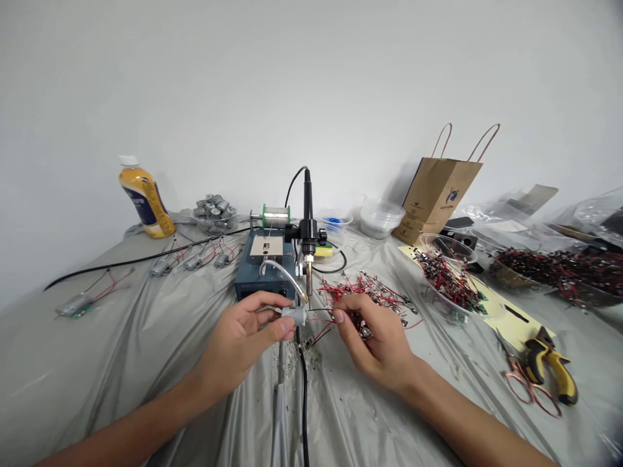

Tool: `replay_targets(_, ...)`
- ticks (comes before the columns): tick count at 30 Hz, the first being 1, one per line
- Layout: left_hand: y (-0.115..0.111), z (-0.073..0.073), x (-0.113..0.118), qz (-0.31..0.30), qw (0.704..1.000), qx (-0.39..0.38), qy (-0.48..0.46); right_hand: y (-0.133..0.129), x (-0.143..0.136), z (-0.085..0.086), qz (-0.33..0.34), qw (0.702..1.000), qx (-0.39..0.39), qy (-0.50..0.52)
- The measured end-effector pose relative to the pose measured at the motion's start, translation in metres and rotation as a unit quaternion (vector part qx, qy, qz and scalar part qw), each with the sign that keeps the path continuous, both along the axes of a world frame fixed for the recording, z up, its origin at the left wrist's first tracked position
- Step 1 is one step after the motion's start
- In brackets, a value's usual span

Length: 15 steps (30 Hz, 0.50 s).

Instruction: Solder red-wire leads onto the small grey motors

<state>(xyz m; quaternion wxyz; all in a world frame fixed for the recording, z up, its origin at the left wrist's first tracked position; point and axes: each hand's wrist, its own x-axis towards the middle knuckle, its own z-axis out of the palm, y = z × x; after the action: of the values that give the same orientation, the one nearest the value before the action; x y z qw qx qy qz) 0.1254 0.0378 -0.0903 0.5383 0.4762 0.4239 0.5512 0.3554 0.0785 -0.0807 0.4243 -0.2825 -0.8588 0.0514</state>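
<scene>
My left hand [257,327] grips a small grey electric motor [293,316] between thumb and fingers, below the tip of a soldering iron [308,272] clamped upright in a black holder. My right hand [367,331] is closed in a pinch on a thin black wire [318,310] that runs toward the motor's end. Red wires also show between the hands. A clear feed tube [287,275] curves from the blue soldering station [263,275] to the iron's tip. Whether the wire touches the motor's terminal is too small to tell.
Behind my right hand lies a pile of red-wired parts [370,292]. Wired motors [78,305] and a juice bottle [146,198] are on the left; a solder spool [276,216] stands behind. To the right are a tub of wires [448,279], scissors [528,383], pliers [549,363] and a paper bag [438,198].
</scene>
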Motion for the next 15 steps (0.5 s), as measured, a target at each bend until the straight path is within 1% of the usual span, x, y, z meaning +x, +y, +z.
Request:
replay_targets(7, -0.003, 0.002, -0.002, -0.003, 1.000, -0.001, 0.011, -0.003, 0.002, -0.001, 0.006, 1.000, 0.003, -0.004)
replay_targets(9, -0.004, 0.003, -0.001, -0.005, 1.000, 0.001, 0.008, -0.003, 0.003, 0.001, 0.020, 1.000, 0.001, -0.004)
replay_targets(11, -0.007, 0.004, -0.001, -0.017, 1.000, 0.008, 0.001, 0.000, 0.005, 0.007, 0.042, 0.999, -0.011, 0.017)
replay_targets(13, -0.013, 0.008, 0.000, -0.038, 0.999, 0.017, -0.002, 0.004, 0.010, 0.017, 0.043, 0.994, -0.062, 0.078)
replay_targets(14, -0.017, 0.011, 0.000, -0.051, 0.998, 0.020, -0.003, 0.005, 0.013, 0.023, 0.030, 0.986, -0.111, 0.119)
replay_targets(15, -0.021, 0.014, 0.000, -0.064, 0.998, 0.021, -0.005, 0.004, 0.017, 0.029, 0.014, 0.972, -0.177, 0.155)
